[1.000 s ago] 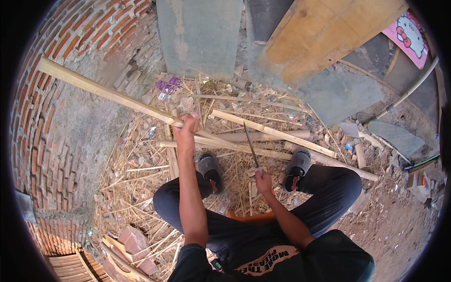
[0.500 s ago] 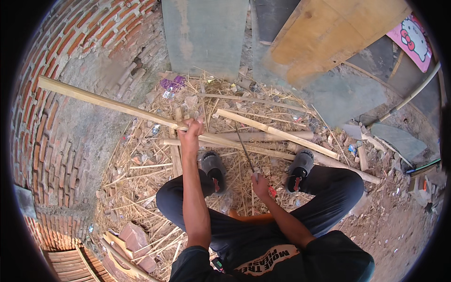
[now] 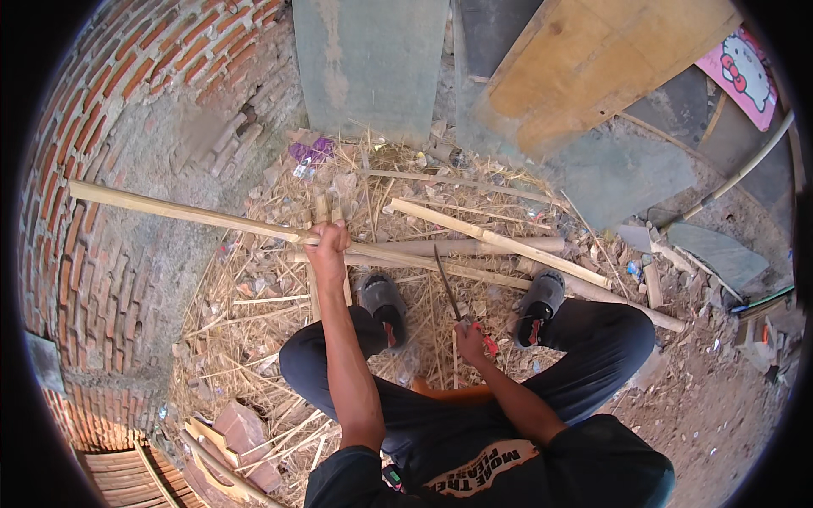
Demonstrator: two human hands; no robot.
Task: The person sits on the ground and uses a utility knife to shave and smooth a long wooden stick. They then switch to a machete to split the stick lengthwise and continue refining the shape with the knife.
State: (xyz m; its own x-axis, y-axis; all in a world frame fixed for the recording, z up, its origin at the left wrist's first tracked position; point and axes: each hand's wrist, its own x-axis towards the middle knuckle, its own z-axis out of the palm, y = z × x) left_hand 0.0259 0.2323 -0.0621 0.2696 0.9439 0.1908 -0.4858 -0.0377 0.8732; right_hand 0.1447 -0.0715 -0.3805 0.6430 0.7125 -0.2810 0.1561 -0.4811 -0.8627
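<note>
My left hand point(image 3: 329, 243) is closed around a long, pale split bamboo strip point(image 3: 186, 212). The strip reaches left toward the brick wall, and a similar length point(image 3: 440, 264) runs rightward from the hand to my right foot. Whether both are one piece is hard to tell at the grip. In my right hand point(image 3: 469, 340), low between my knees, is a long knife point(image 3: 446, 284). Its dark narrow blade points up and away, close to the right-hand length of bamboo. The knife's handle is mostly hidden by my fingers.
Another split bamboo piece point(image 3: 500, 240) and round poles point(image 3: 474, 246) lie across straw and litter beyond my shoes point(image 3: 542, 295). The brick wall point(image 3: 110, 279) curves along the left. Grey boards point(image 3: 373, 76) and a brown panel point(image 3: 593, 68) stand at the back.
The strip's left end has dropped, and my left hand has shifted slightly left and nearer. The knife's tip has moved down and to the right.
</note>
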